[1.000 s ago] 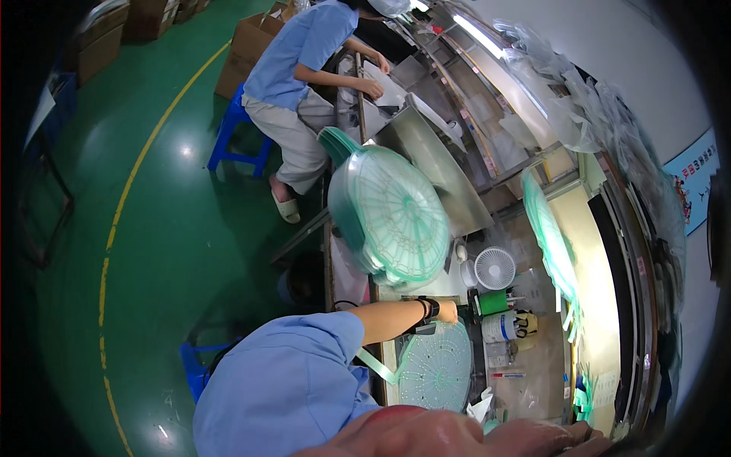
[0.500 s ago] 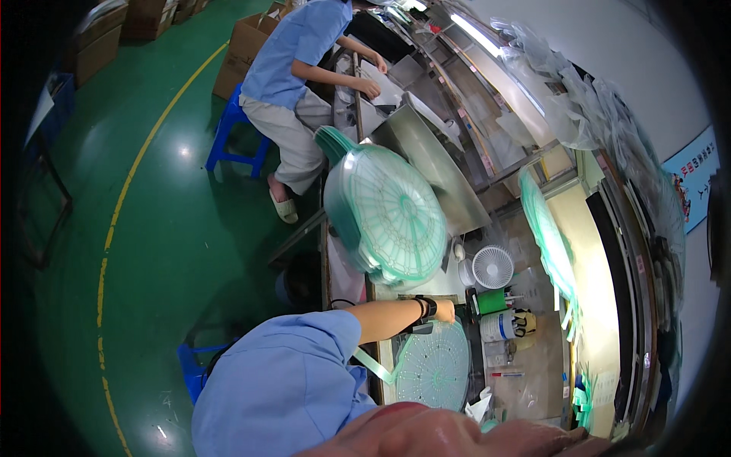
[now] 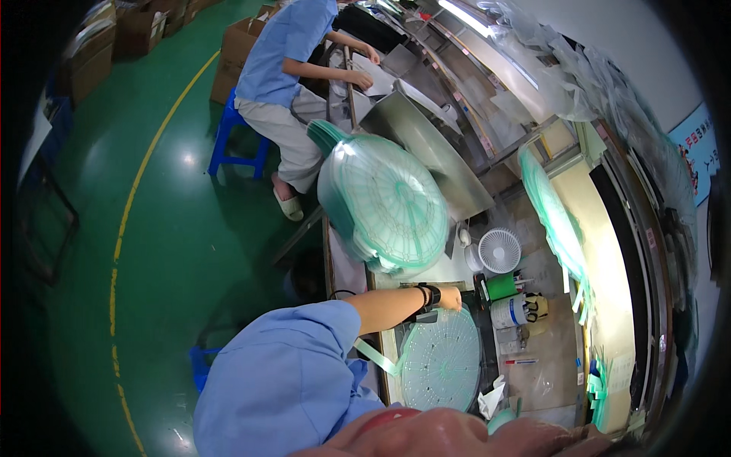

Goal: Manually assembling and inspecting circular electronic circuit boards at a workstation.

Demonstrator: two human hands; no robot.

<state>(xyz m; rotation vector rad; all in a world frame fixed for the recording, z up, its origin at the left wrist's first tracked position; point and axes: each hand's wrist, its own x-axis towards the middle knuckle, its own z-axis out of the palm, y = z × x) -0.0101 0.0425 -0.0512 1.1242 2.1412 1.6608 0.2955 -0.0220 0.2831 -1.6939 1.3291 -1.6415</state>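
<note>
The person's left hand [image 3: 449,298] is reaching across the workbench [image 3: 533,358], resting at the far rim of a flat green fan grille [image 3: 442,362] lying just below it; finger state is unclear, and no right hand is showing.

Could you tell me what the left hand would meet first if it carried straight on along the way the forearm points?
Probably the green cylinder just beyond the left hand, though depth is unclear.

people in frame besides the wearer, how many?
1: a seated co-worker in a blue top on a blue stool at the far end of the bench. Others may be hidden outside the view.
</note>
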